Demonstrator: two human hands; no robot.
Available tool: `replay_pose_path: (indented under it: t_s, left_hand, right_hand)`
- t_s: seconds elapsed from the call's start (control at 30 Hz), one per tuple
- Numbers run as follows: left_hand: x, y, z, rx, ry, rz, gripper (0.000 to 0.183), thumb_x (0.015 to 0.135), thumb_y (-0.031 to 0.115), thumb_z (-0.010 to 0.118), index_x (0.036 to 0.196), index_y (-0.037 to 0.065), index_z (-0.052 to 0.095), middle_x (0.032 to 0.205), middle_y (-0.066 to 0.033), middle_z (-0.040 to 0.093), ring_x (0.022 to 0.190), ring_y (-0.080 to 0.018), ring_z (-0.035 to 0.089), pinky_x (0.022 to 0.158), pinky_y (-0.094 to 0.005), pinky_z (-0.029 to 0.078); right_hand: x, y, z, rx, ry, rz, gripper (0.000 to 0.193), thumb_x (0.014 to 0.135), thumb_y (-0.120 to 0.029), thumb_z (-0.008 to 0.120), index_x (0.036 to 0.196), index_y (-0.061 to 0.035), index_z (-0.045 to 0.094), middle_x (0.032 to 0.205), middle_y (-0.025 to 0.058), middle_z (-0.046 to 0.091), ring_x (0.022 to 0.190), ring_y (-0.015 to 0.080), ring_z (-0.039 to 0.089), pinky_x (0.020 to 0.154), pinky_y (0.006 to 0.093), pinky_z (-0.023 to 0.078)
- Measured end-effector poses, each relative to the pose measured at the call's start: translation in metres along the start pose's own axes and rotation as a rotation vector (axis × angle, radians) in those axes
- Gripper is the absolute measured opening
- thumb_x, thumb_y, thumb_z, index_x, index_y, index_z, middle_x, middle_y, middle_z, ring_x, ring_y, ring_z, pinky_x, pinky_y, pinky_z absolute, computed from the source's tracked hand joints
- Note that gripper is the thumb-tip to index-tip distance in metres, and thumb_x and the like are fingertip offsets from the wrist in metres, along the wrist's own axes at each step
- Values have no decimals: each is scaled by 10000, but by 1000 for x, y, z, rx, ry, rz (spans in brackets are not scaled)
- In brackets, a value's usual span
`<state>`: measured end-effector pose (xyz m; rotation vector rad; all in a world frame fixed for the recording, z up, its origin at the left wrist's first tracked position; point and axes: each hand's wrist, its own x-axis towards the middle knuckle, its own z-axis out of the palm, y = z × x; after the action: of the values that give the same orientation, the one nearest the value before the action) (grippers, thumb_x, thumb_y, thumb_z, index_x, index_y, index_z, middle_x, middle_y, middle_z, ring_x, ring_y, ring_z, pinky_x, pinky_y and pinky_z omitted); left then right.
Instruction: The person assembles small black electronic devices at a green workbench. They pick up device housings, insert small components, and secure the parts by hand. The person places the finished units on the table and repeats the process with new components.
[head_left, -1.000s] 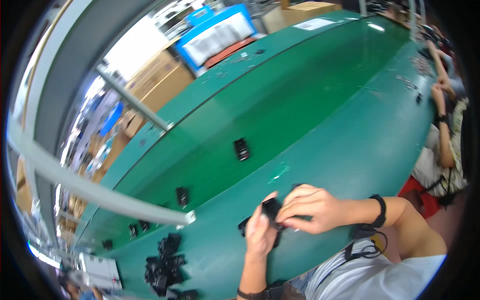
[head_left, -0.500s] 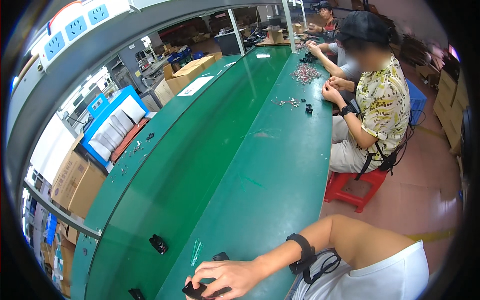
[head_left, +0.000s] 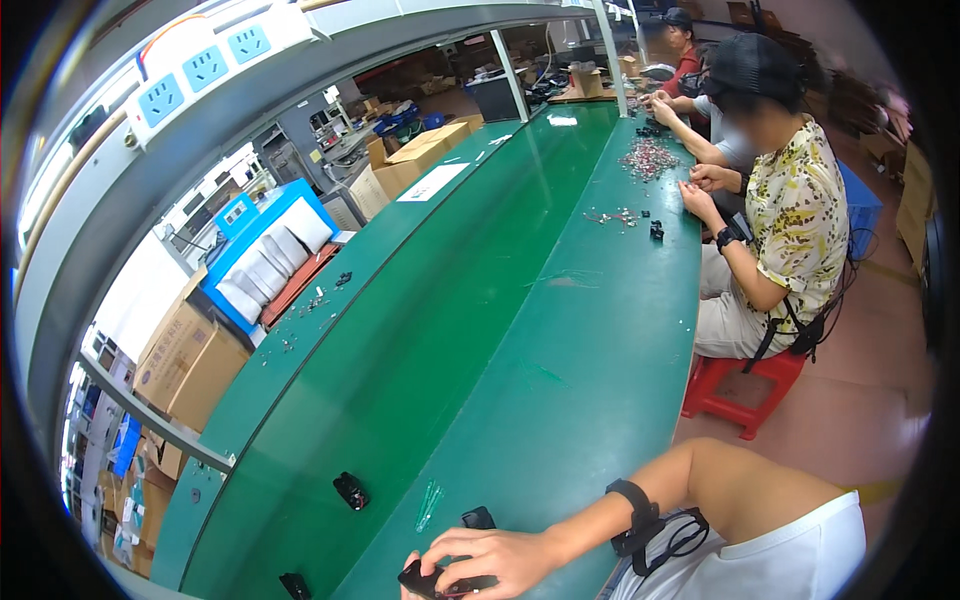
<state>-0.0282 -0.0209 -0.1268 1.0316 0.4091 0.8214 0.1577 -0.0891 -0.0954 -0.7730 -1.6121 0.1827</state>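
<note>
At the bottom edge of the bench, my right hand [head_left: 495,562] is closed on a small black plastic part [head_left: 418,577], its fingers bent over the top. A sliver of skin shows at the part's left side; it may be a fingertip of my left hand, which is otherwise out of sight. Just beyond my right knuckles lies another black part [head_left: 478,517]. Thin green strips [head_left: 429,505] rest on the bench to the left of it. On the sunken green belt sit a black part with some red on it [head_left: 350,491] and a second one [head_left: 293,585] lower down.
Further along the bench a person in a patterned shirt [head_left: 795,205] works on a red stool [head_left: 745,390], beside a reddish heap of small parts [head_left: 648,160]. Across the belt, a ledge [head_left: 375,260] carries scattered bits. A socket strip [head_left: 205,70] hangs on the overhead frame.
The whole view has shifted, so the scene sits further right and slightly lower. My right hand still grips the black part, with little change in its pose.
</note>
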Motion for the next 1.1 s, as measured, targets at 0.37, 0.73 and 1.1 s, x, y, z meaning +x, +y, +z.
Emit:
replay_pose_path:
  t_s: [0.37, 0.73, 1.1]
  left_hand:
    - [-4, -3, -5, -93, -27, 19, 629, 992, 361, 560, 1431, -54, 382, 1308, -162, 548, 1142, -278, 589, 945, -387, 507]
    - [-1, 0, 9, 75, -47, -13, 574, 1003, 261, 555, 1429, -74, 364, 1340, -180, 525, 1181, -275, 570, 992, -369, 473]
    - [3, -10, 1, -58, -98, -54, 566, 1007, 244, 550, 1449, -40, 340, 1314, -196, 540, 1155, -297, 590, 945, -416, 511]
  right_hand:
    - [-4, -6, 5, -2, -66, 105, 268, 760, -153, 790, 1007, -91, 704, 1130, 122, 609, 1071, 336, 575, 912, 469, 467]
    - [-2, 11, -18, 49, -361, 150, 160, 865, -139, 680, 1004, -65, 707, 1058, 70, 595, 988, 273, 532, 829, 385, 458]
    - [7, 12, -35, 42, -328, 155, 77, 871, -154, 687, 861, -85, 721, 1006, 10, 663, 845, 201, 604, 733, 367, 466]
